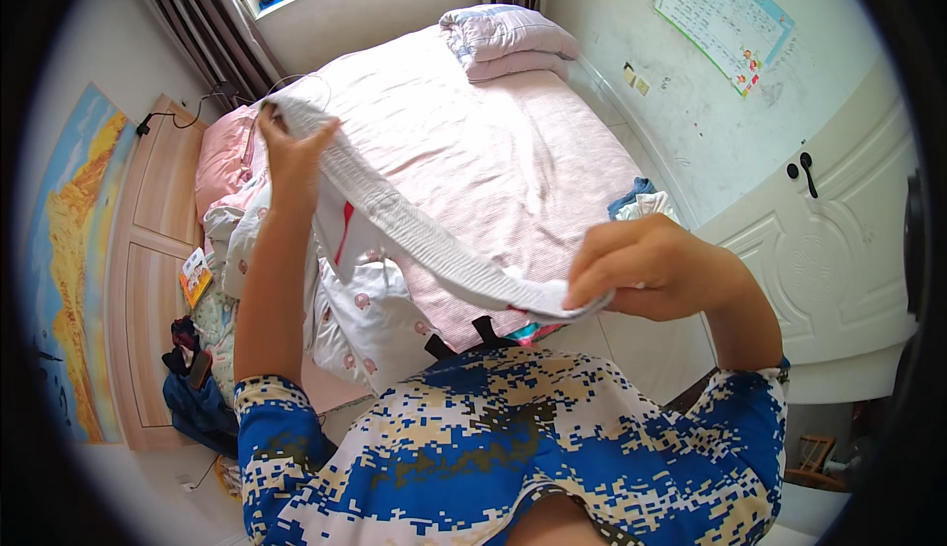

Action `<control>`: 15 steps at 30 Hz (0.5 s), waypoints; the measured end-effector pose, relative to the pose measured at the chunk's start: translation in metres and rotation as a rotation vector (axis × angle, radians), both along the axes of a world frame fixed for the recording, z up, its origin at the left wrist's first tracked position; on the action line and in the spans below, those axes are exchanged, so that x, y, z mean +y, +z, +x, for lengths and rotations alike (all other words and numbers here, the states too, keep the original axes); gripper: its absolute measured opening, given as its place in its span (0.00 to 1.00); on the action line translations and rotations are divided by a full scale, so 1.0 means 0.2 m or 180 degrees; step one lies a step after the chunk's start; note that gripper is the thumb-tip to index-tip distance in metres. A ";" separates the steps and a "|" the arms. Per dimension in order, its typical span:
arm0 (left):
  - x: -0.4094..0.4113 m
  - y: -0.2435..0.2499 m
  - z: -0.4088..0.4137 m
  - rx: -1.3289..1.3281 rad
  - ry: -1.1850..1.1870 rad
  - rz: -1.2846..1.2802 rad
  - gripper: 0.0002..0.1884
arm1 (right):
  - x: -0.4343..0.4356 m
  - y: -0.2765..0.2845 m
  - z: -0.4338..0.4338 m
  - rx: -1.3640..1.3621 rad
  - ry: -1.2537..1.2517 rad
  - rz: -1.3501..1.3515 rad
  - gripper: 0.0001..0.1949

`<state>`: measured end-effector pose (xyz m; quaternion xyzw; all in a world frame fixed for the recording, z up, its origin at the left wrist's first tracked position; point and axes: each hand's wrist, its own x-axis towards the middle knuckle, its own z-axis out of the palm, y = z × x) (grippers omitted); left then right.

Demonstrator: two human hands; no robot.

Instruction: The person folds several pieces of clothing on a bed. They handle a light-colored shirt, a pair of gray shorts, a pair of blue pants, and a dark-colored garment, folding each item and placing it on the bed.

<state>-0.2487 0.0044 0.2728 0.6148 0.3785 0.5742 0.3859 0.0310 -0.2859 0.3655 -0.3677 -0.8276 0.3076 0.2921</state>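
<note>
A strip of white ribbed cloth (pixel 414 228), perhaps the waistband or edge of a garment, is stretched slantwise between my raised hands. My left hand (pixel 296 150) grips its upper left end, thumb apart from the fingers. At the lower right end, my right hand (pixel 644 272) pinches the cloth between thumb and fingers. A white flap with a red stripe (pixel 344 231) hangs below the strip near my left hand. Behind the cloth lies the bed with a pinkish striped sheet (pixel 503 146). What the whole garment is, I cannot tell.
A folded quilt (pixel 510 39) lies at the bed's far corner. White printed bedding (pixel 370 317), a pink pillow (pixel 226 154) and a book (pixel 195 277) are at the left, by the wooden headboard (pixel 152 265). Folded clothes (pixel 644 202) sit at the right edge, near a white door (pixel 821 250).
</note>
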 end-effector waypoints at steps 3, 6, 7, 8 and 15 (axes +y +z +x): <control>-0.18 0.11 0.19 0.0649 -0.0645 -0.0134 0.45 | 0.17 -0.03 -0.04 0.0083 -0.0279 0.0447 0.11; -0.31 0.13 0.31 0.0969 -0.1967 0.0268 0.40 | 0.37 -0.09 -0.03 0.0442 -0.1065 0.0313 0.10; -0.36 0.15 0.35 0.1125 -0.2330 0.0537 0.39 | 0.43 -0.11 -0.03 0.0717 -0.1247 0.0432 0.09; -0.43 0.18 0.38 0.1192 -0.2480 0.0621 0.37 | 0.48 -0.14 -0.02 0.0995 -0.1289 0.0329 0.09; -0.49 0.26 0.36 0.1607 -0.2683 0.1174 0.32 | 0.55 -0.18 0.05 0.1106 -0.1148 -0.0488 0.09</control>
